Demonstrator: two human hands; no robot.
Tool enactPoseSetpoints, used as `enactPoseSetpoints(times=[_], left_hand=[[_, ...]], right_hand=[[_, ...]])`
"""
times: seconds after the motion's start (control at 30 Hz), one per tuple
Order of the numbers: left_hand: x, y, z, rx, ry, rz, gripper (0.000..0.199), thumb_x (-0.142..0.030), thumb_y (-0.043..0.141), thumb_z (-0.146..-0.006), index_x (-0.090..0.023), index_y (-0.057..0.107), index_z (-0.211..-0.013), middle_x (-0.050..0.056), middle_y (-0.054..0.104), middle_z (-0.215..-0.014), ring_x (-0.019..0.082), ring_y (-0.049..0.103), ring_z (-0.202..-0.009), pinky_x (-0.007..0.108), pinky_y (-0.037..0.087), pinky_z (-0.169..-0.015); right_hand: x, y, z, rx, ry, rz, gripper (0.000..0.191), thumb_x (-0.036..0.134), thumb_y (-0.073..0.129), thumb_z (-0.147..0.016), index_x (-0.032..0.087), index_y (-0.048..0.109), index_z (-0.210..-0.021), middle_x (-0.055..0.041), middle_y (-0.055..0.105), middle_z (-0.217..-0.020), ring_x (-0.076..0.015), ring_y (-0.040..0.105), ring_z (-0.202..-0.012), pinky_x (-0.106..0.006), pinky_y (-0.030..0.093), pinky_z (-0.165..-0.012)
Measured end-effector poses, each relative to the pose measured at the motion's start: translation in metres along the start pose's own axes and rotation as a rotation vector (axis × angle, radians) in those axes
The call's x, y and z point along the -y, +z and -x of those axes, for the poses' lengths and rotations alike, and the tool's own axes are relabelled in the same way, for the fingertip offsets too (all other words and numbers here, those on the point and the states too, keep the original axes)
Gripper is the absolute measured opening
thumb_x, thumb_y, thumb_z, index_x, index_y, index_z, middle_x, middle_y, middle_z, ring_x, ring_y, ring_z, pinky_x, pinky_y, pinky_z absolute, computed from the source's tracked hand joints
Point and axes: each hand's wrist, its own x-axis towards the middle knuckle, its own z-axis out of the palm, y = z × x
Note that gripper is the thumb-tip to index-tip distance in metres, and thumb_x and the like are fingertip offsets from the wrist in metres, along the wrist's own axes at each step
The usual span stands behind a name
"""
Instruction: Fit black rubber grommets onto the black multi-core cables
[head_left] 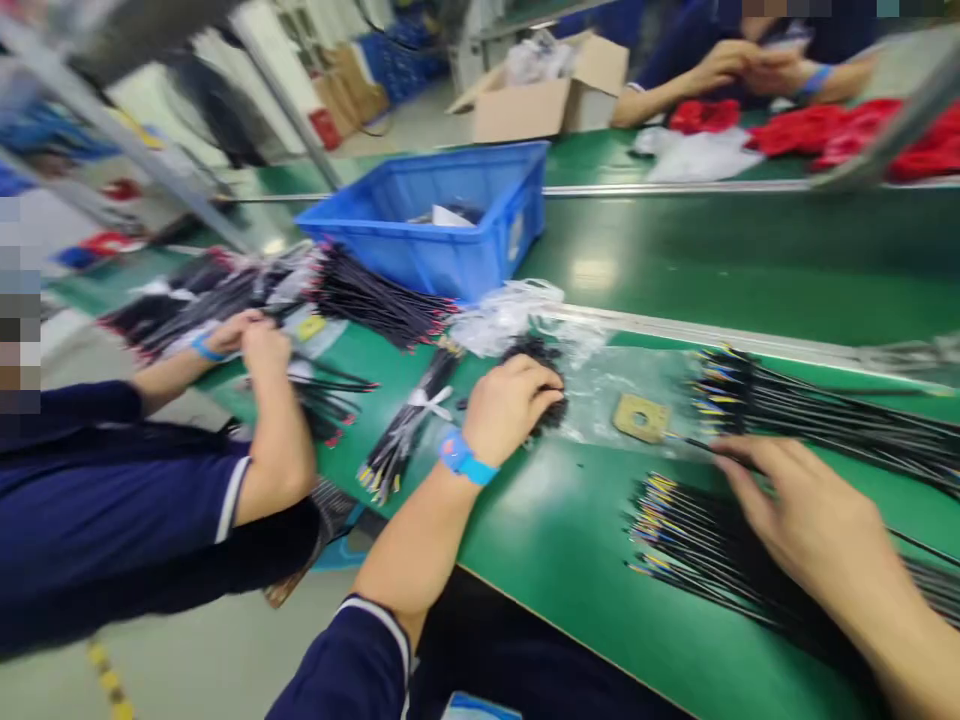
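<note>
My left hand (511, 402), with a blue wristband, reaches into a pile of small black parts (536, 350). Its thumb and fingers come together at the pile's edge; what they grip, if anything, is too small to make out. Between the thumb and fingers of my right hand (802, 510) is a thin black cable (701, 443), its tip pointing at a yellow block with a round hole (640, 417). Below that hand lies a bundle of black cables (697, 550) with yellow and blue ends. Another such bundle (817, 405) lies behind it.
A blue bin (420, 255) stands at the back, near clear plastic bags (517, 310) and red-tipped black cables (375, 295). A tied cable bundle (412, 425) lies left of my arm. A co-worker's hands (262, 340) work at left; another person's hands (757, 70) are across the table.
</note>
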Motion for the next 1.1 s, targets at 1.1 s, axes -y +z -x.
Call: enactPoseSetpoints(times=[1.1], left_hand=[[-0.053,0.032,0.018,0.591,0.329,-0.296,0.026,-0.019,0.061,-0.104,-0.02,0.079,-0.122,0.006,0.073,-0.099,0.023,0.075,-0.088,0.038,0.066,-0.08]], right_hand=[[0.002,0.007,0.011,0.132,-0.087,0.214,0.03,0.017,0.05,-0.106,0.019,0.077,-0.12,-0.0024,0.069,-0.088,-0.0158,0.064,-0.078,-0.028,0.05,-0.063]])
